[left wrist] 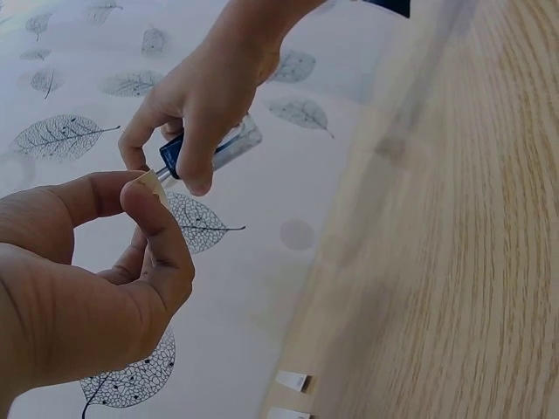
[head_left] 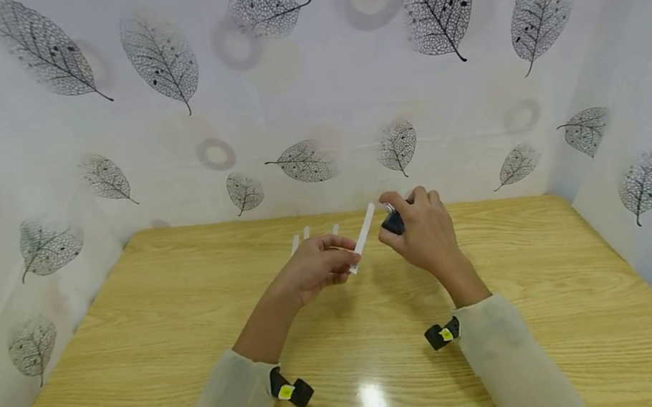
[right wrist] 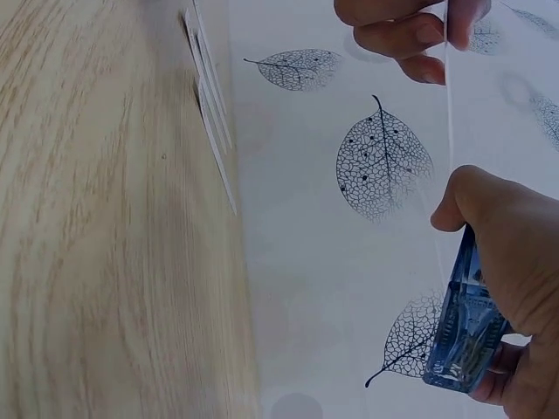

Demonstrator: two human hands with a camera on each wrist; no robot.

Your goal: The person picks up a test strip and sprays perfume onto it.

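Observation:
My left hand (head_left: 317, 267) pinches the lower end of a white paper strip (head_left: 365, 237) between thumb and fingertips, its upper end pointing up and to the right. In the right wrist view this strip (right wrist: 450, 113) appears edge-on as a thin line. To the right, my right hand (head_left: 424, 226) holds a small blue glass perfume bottle (head_left: 393, 222), index finger over its silvery top. The bottle (right wrist: 467, 327) looks clear blue in the right wrist view, partly hidden by the fingers. A small gap separates bottle and strip in the head view.
Several more white strips (head_left: 296, 243) lie on the wooden table (head_left: 181, 345) near its back edge, beyond my left hand. A leaf-patterned curtain (head_left: 338, 85) rises behind the table and along both sides. Each wrist wears a black camera (head_left: 293, 388).

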